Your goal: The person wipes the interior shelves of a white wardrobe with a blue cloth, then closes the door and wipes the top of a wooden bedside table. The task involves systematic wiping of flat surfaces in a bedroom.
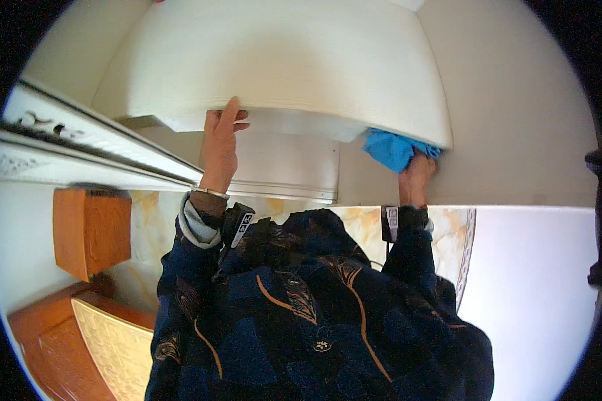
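Note:
A wide cream-white shelf [291, 60] spans the inside of a cabinet before me. My left hand [221, 138] grips its front edge left of the middle, one finger on top and others curled under the edge. At the right end of that edge, my right hand [418, 175] holds a crumpled blue cloth [390, 149]. The cloth presses against the edge and the underside near the side wall. Part of the right hand's fingers is hidden by the cloth.
A white sliding door [105, 145] with dark patterned trim stands to the left. The cabinet's side wall [511, 120] rises at right. A lower panel [286, 165] lies beneath the shelf. Behind at left are a wooden cabinet [93, 230] and a wooden bed [65, 346] over a marbled floor [143, 215].

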Action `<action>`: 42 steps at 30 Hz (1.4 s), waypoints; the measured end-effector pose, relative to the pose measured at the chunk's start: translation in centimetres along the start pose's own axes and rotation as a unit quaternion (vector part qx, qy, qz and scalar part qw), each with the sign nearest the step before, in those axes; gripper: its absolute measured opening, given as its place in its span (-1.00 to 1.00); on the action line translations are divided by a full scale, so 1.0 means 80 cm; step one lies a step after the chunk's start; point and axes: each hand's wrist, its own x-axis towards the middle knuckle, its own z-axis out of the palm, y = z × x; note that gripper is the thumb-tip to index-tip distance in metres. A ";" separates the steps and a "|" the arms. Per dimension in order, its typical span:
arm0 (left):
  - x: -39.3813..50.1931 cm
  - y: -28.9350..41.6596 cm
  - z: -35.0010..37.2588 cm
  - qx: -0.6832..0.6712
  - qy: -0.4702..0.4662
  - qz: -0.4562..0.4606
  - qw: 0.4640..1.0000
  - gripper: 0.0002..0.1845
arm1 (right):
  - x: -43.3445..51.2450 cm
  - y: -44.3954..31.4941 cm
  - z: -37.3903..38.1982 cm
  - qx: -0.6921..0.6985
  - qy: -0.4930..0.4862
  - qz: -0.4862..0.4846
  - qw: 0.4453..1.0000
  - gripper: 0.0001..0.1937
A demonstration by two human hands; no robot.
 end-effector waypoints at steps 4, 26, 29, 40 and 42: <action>-0.007 -0.005 -0.002 -0.021 -0.028 0.037 0.999 -0.57 | -0.024 -0.018 -0.002 -0.301 -0.058 0.003 0.952 -0.80; -0.003 -0.058 0.001 -0.140 -0.153 -0.090 0.974 -0.25 | -0.051 0.026 0.299 -0.484 -0.576 -0.584 0.306 -0.64; -0.007 -0.062 -0.003 -0.190 -0.127 -0.093 0.969 -0.28 | -0.047 0.025 0.304 -0.500 -0.567 -0.615 0.223 -0.60; 0.000 -0.061 -0.002 -0.133 -0.062 -0.079 0.986 -0.32 | -0.084 0.062 0.407 -0.448 -0.514 -0.728 0.071 -0.58; 0.000 -0.058 -0.003 -0.152 -0.071 -0.064 0.984 -0.34 | -0.088 0.069 0.415 -0.442 -0.491 -0.750 0.036 -0.57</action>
